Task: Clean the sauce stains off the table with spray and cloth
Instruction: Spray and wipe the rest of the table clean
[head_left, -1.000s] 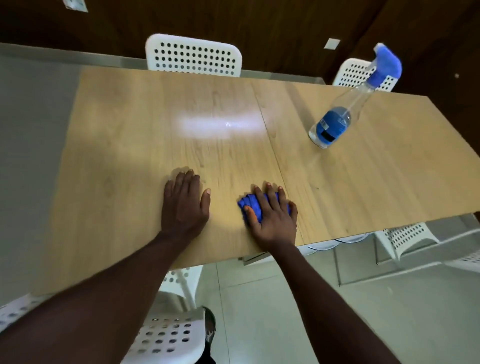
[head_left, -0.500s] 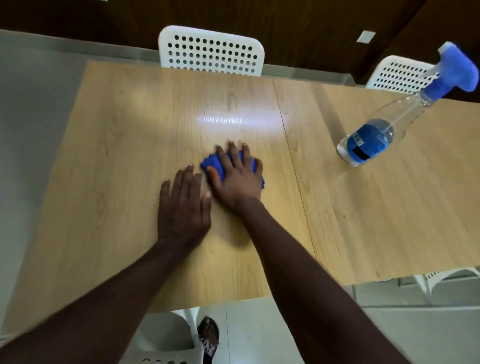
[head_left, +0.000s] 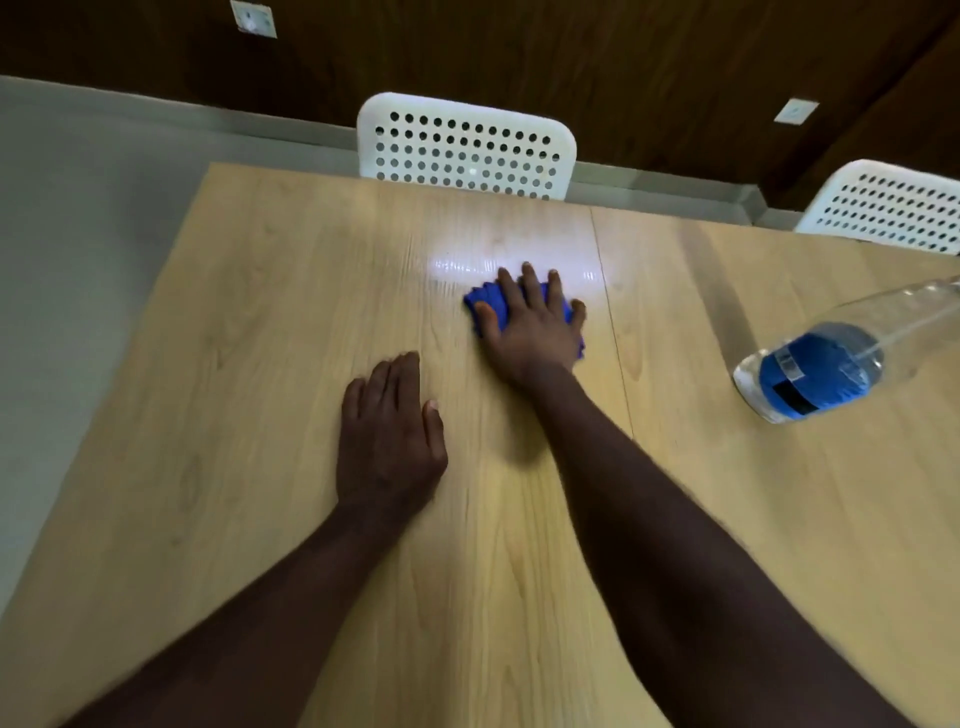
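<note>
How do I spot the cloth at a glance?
Start at the wooden table, near the left white chair. Beside the glare, the right hand presses flat on a crumpled cloth. It is solid blue fabric, unlike the clear blue-labelled spray bottle.

right hand (head_left: 535, 332) presses blue cloth (head_left: 491, 304) flat on table (head_left: 260, 312); left hand (head_left: 387, 441) rests flat beside.

The bench (head_left: 260, 364) is a light wood-grain top with a seam (head_left: 613, 332) running near to far, right of centre. A blue cloth (head_left: 485, 304) lies just left of the seam, pressed under the flat right grip (head_left: 535, 332). The left grip (head_left: 387, 441) rests flat on the surface, nearer and further left. A clear spray bottle (head_left: 831, 364) with a blue label sits right of the seam, well apart.
</note>
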